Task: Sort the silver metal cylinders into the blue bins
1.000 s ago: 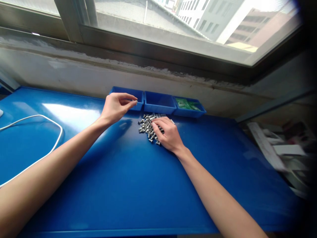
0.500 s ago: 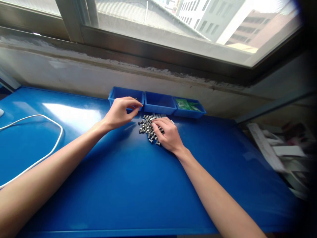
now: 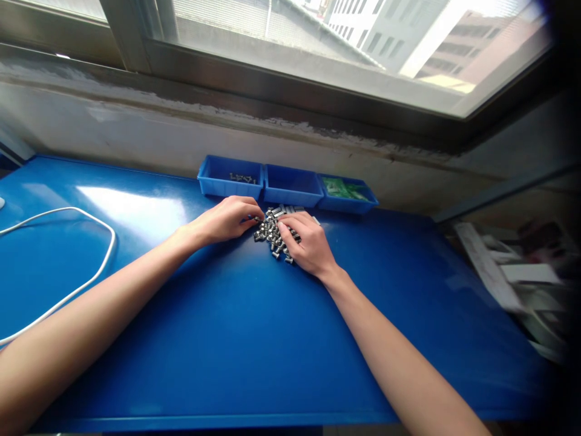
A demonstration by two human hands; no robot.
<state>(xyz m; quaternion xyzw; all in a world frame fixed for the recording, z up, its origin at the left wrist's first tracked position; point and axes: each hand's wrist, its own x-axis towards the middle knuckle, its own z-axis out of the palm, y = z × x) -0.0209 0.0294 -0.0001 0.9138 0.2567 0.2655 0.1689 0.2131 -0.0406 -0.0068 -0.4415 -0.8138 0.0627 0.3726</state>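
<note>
A heap of small silvery bolts point(image 3: 273, 235) lies on the blue table point(image 3: 254, 339), with several longer metal cylinders point(image 3: 287, 209) at its far side. My left hand point(image 3: 231, 219) is at the heap's left edge, thumb and forefinger closed around a bolt that shows only in part. Over the heap's right side rests my right hand point(image 3: 307, 243), fingers bent and thumb close to the forefinger. Whatever it may pinch is hidden. Behind the hands, the left blue bin point(image 3: 227, 188) contains several small bolts.
Alongside it stand a middle blue bin point(image 3: 293, 197) and a right blue bin point(image 3: 347, 207) with green-and-clear packets point(image 3: 342, 188). A white cable point(image 3: 109, 254) curves over the table's left. The wall and window frame point(image 3: 272, 75) rise behind the bins. Blurred items sit beyond the right edge.
My left hand has come down from in front of the left bin to the heap's left edge, uncovering the bolts in that bin. My right hand has stayed almost still.
</note>
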